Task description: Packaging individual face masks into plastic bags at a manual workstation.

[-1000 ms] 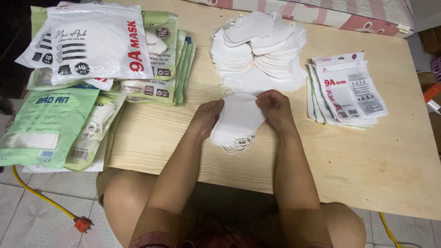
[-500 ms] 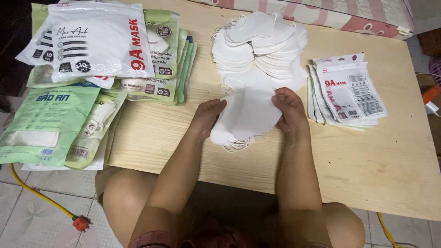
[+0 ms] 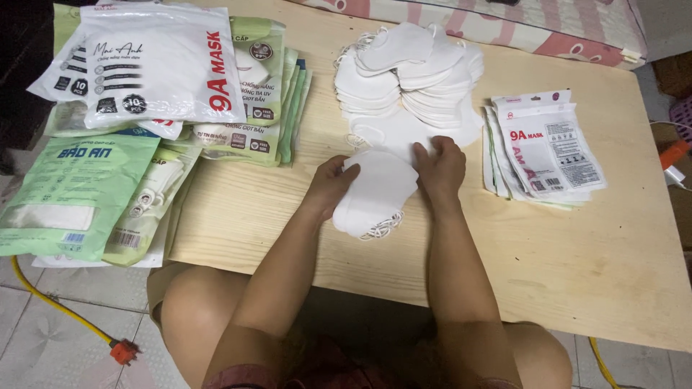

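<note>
Mask stack: a small stack of white masks (image 3: 376, 193) lies on the pale wooden worktop (image 3: 577, 266) right in front of me, pinched between my two hands, its ear loops curling out at the near edge, toward 6 o'clock.
My left hand: my left hand (image 3: 333, 184) grips the stack's left edge, at 9 o'clock of it, fingers curled round the side and thumb on top.
My right hand: my right hand (image 3: 441, 167) clasps the stack's right edge, at 3 o'clock, fingers bent down over the top mask.
My knees: bare, tucked under the worktop's near edge, at 6 o'clock.
Floor: a yellow cable (image 3: 58, 310) with an orange plug runs over the tiles at 8 o'clock.
Sealed packs, right: a short pile of white printed mask packets (image 3: 548, 148) lies at 2 o'clock, well apart from my right hand.
Sealed packs, left: green and white mask bags (image 3: 79, 194) overlap at 9 to 10 o'clock, hanging partly over the worktop's left edge, with a big white bag (image 3: 155, 68) on top farther back.
Loose masks: a large heap of white masks (image 3: 411, 79) sits at 12 o'clock, just beyond my fingers.
Far edge: a pink patterned cloth (image 3: 533, 29) runs behind the worktop.
</note>
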